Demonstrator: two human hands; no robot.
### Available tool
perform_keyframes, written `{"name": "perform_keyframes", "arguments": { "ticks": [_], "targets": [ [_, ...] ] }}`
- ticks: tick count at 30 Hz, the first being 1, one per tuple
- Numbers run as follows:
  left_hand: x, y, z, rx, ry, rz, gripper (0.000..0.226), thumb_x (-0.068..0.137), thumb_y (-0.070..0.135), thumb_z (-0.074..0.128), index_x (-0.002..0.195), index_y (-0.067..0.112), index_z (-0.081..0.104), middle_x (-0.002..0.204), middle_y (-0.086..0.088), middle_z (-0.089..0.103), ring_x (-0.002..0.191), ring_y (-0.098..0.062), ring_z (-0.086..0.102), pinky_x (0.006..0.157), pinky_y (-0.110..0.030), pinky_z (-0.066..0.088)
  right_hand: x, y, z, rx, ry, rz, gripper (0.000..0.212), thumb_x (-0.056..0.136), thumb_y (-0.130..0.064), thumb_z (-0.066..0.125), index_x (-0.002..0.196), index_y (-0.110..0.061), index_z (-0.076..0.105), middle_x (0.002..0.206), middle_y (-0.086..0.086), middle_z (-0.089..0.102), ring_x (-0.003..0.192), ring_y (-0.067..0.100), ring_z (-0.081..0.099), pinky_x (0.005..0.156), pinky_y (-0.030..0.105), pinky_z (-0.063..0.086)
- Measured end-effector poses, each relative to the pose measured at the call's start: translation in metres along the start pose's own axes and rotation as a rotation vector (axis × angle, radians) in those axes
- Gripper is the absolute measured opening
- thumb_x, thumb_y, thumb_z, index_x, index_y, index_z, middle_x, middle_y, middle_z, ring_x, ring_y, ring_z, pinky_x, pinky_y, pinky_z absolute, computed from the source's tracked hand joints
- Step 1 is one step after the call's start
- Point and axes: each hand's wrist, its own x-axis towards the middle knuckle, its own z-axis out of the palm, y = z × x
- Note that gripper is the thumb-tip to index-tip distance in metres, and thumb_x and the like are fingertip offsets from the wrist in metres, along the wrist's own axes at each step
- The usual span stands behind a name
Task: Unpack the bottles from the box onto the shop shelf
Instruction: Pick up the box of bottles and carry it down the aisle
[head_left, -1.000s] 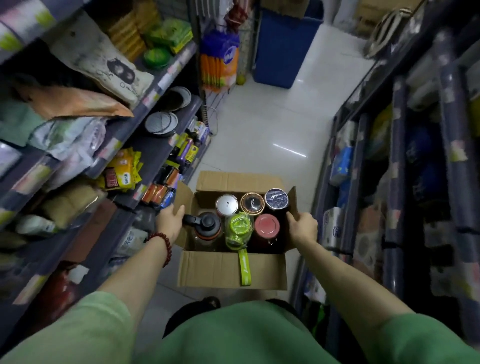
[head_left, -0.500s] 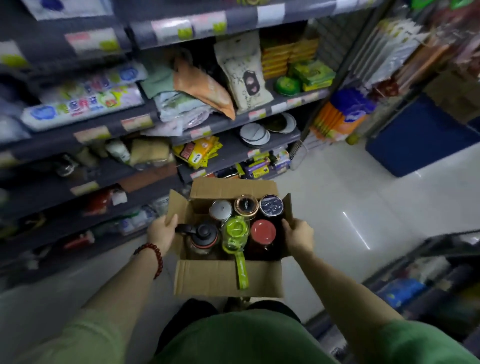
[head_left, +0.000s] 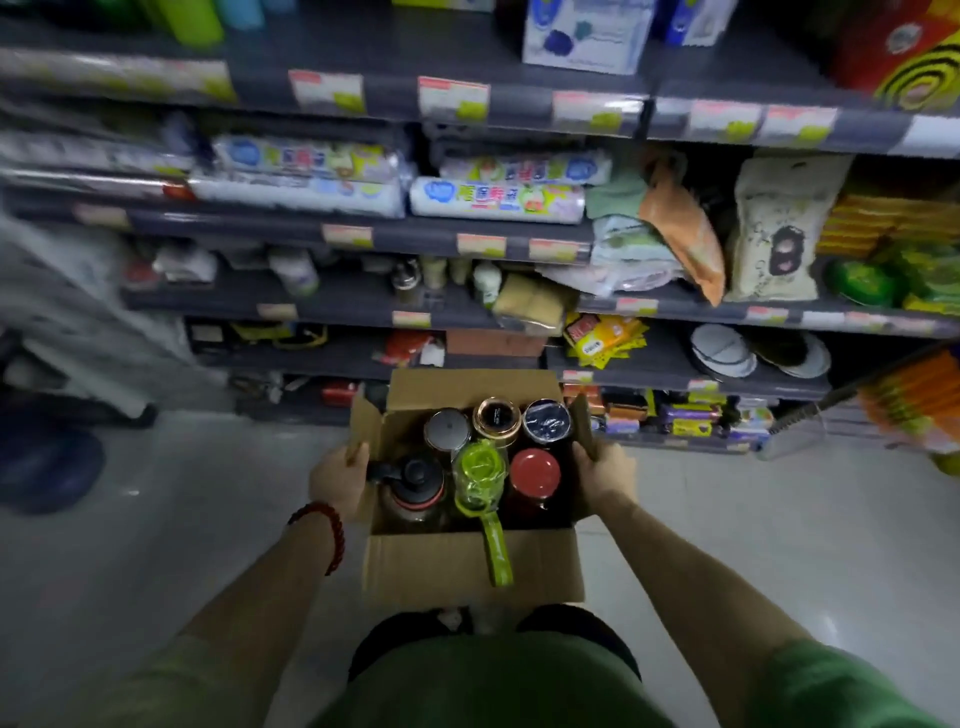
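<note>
I hold an open cardboard box (head_left: 467, 566) in front of my waist, above the floor. My left hand (head_left: 340, 475) grips its left wall and my right hand (head_left: 605, 475) grips its right wall. Inside stand several bottles seen from above: a black-capped one (head_left: 415, 480), a lime-green one with a hanging strap (head_left: 480, 470), a red-lidded one (head_left: 535, 473), a silver-lidded one (head_left: 447, 430), a copper-rimmed one (head_left: 496, 415) and a dark blue-lidded one (head_left: 546, 421). The grey shop shelf (head_left: 363, 299) faces me.
The shelving rises in several tiers, packed with wrapped packs (head_left: 496, 200), cloths, sponges, small bottles (head_left: 485, 280) and round plates (head_left: 722, 351). Pale tiled floor (head_left: 208, 519) lies below. A dark blue object (head_left: 47, 462) sits at far left. Orange packs (head_left: 914, 400) hang at right.
I have turned left from looking down the aisle to facing the shelving square on. The box stays gripped in both hands, with the bottles unmoved inside.
</note>
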Motion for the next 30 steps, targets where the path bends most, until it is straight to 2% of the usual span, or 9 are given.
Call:
{"name": "perform_keyframes", "arguments": {
  "ticks": [3, 6, 8, 11, 15, 17, 20, 23, 30],
  "targets": [
    [-0.002, -0.021, -0.026, -0.087, 0.054, -0.057, 0.037, 0.098, 0.032, 0.044, 0.104, 0.002, 0.064, 0.1, -0.018, 0.065, 0.095, -0.036, 0.06, 0.086, -0.043, 0.049, 0.011, -0.037, 0.023, -0.044, -0.057, -0.1, 0.033, 0.094, -0.026, 0.055, 0.102, 0.004, 0.067, 0.1, 0.027, 0.069, 0.098, 0.04, 0.064, 0.076, 0.036, 0.047],
    [0.001, -0.042, -0.041, -0.179, 0.146, -0.125, 0.039, 0.098, 0.03, 0.046, 0.095, -0.006, 0.061, 0.093, -0.027, 0.062, 0.092, -0.043, 0.059, 0.08, -0.046, 0.047, 0.023, -0.073, 0.043, -0.135, -0.139, -0.195, 0.033, 0.095, -0.023, 0.054, 0.103, 0.005, 0.067, 0.099, 0.027, 0.069, 0.095, 0.04, 0.065, 0.068, 0.031, 0.042],
    [0.0, -0.057, -0.051, -0.206, 0.205, -0.208, 0.037, 0.098, 0.028, 0.046, 0.094, -0.005, 0.062, 0.091, -0.024, 0.062, 0.093, -0.042, 0.059, 0.074, -0.039, 0.042, 0.031, -0.098, 0.058, -0.2, -0.21, -0.273, 0.031, 0.096, -0.024, 0.053, 0.102, 0.003, 0.067, 0.1, 0.025, 0.069, 0.095, 0.037, 0.065, 0.067, 0.028, 0.039],
    [-0.01, -0.08, -0.057, -0.297, 0.297, -0.342, 0.04, 0.098, 0.03, 0.045, 0.109, -0.004, 0.063, 0.105, -0.021, 0.065, 0.099, -0.038, 0.06, 0.081, -0.037, 0.043, 0.042, -0.137, 0.082, -0.298, -0.31, -0.406, 0.034, 0.096, -0.027, 0.052, 0.103, 0.003, 0.066, 0.104, 0.023, 0.068, 0.097, 0.035, 0.064, 0.07, 0.029, 0.038],
    [-0.036, -0.099, -0.062, -0.425, 0.454, -0.474, 0.04, 0.099, 0.028, 0.045, 0.103, -0.007, 0.063, 0.101, -0.022, 0.066, 0.09, -0.034, 0.059, 0.078, -0.036, 0.044, 0.04, -0.183, 0.114, -0.389, -0.402, -0.611, 0.038, 0.096, -0.029, 0.053, 0.11, 0.004, 0.065, 0.107, 0.024, 0.067, 0.101, 0.038, 0.063, 0.073, 0.032, 0.042],
    [-0.05, -0.107, -0.065, -0.472, 0.527, -0.532, 0.037, 0.099, 0.028, 0.045, 0.103, -0.003, 0.065, 0.1, -0.021, 0.066, 0.09, -0.033, 0.06, 0.079, -0.037, 0.046, 0.033, -0.201, 0.131, -0.406, -0.465, -0.729, 0.033, 0.097, -0.023, 0.052, 0.111, 0.004, 0.065, 0.106, 0.024, 0.067, 0.101, 0.037, 0.062, 0.068, 0.026, 0.033],
    [-0.066, -0.123, -0.07, -0.549, 0.621, -0.588, 0.033, 0.098, 0.032, 0.046, 0.102, 0.006, 0.066, 0.099, -0.017, 0.067, 0.092, -0.033, 0.061, 0.085, -0.044, 0.052, 0.02, -0.219, 0.16, -0.481, -0.522, -0.78, 0.035, 0.097, -0.025, 0.05, 0.1, 0.007, 0.065, 0.098, 0.026, 0.067, 0.095, 0.038, 0.062, 0.064, 0.027, 0.031],
    [-0.076, -0.143, -0.079, -0.586, 0.674, -0.631, 0.028, 0.098, 0.032, 0.045, 0.089, 0.013, 0.064, 0.091, -0.014, 0.067, 0.088, -0.034, 0.062, 0.081, -0.047, 0.053, 0.007, -0.228, 0.195, -0.526, -0.546, -0.853, 0.037, 0.097, -0.028, 0.051, 0.092, 0.006, 0.067, 0.092, 0.024, 0.068, 0.089, 0.037, 0.064, 0.052, 0.026, 0.027],
    [-0.071, -0.199, -0.083, -0.695, 0.782, -0.759, 0.031, 0.098, 0.026, 0.047, 0.113, 0.004, 0.063, 0.104, -0.014, 0.065, 0.096, -0.032, 0.06, 0.081, -0.036, 0.048, -0.012, -0.235, 0.281, -0.54, -0.693, -0.895, 0.029, 0.095, -0.027, 0.055, 0.091, -0.002, 0.067, 0.089, 0.021, 0.066, 0.091, 0.037, 0.064, 0.069, 0.029, 0.037]
  ]
}}
